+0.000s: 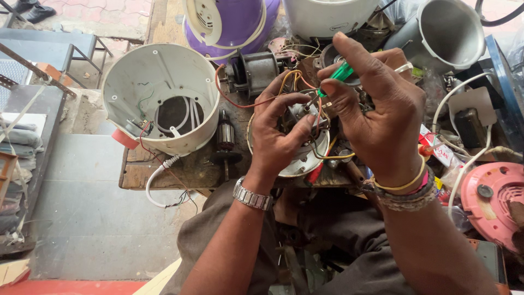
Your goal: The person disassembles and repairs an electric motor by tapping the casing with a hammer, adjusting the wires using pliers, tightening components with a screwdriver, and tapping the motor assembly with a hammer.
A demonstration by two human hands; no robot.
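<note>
Workbench (164,175) of dark worn wood fills the middle of the head view, crowded with appliance parts; largest on it, at about ten o'clock from the hands, lies a white plastic housing (161,98), tipped on its side with its open mouth facing up toward the camera and a white cord trailing from it over the bench edge; at twelve o'clock stands a purple appliance body (240,22), and at two o'clock a metal pot (447,33) lies with its mouth turned toward seven o'clock; a pink vented lid (491,196) rests at four o'clock; between the housing and the hands a small motor armature (225,139) stands with its shaft running twelve to six; the left hand (278,131) wraps narrowly over a round motor unit (295,145), fingers curled on its top, orange and red wires looping out toward eleven o'clock; the right hand (376,104) pinches a green-handled screwdriver (337,75) between thumb and fingers, closed on it; its long axis runs from two o'clock to eight o'clock, tip pointing down-left into the motor unit just beside the left fingertips.
</note>
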